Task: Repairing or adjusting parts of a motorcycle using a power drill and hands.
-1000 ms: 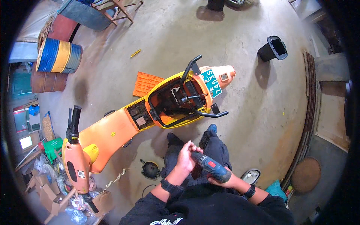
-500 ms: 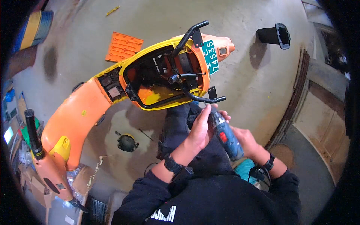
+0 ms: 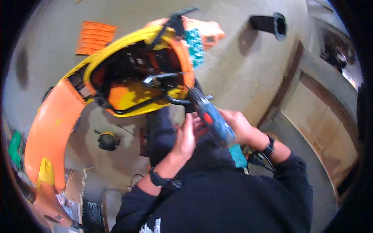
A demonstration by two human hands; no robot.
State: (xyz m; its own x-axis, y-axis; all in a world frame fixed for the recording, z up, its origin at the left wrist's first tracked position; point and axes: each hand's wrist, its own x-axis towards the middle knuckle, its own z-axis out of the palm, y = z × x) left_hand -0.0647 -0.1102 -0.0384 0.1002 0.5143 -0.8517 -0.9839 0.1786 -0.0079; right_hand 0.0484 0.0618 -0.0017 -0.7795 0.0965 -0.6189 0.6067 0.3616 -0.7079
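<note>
A blue cordless drill point(image 3: 216, 123) with a red patch is gripped by my right hand point(image 3: 239, 126). Its front end points up and left, at the rear edge of an orange and yellow scooter body point(image 3: 134, 112); blur hides whether the tip touches anything. My left hand point(image 3: 185, 136) is just left of the drill, fingers apart and partly behind it, with nothing visible in it. The scooter's seat opening shows a dark interior point(image 3: 128, 73). A black grab rail point(image 3: 176, 25) and a green plate point(image 3: 195, 48) are at its rear.
An orange ribbed panel point(image 3: 95, 37) lies beyond the scooter. A black bin-shaped part point(image 3: 264, 24) rests on the floor at the far right. Left of my legs is a small round dark part point(image 3: 108, 141). A wooden panel point(image 3: 318, 124) stands along the right side.
The whole view has shifted, so the scooter appears farther left. The drill has moved up toward the scooter's rear in my right hand. My left hand has come away from the drill's front.
</note>
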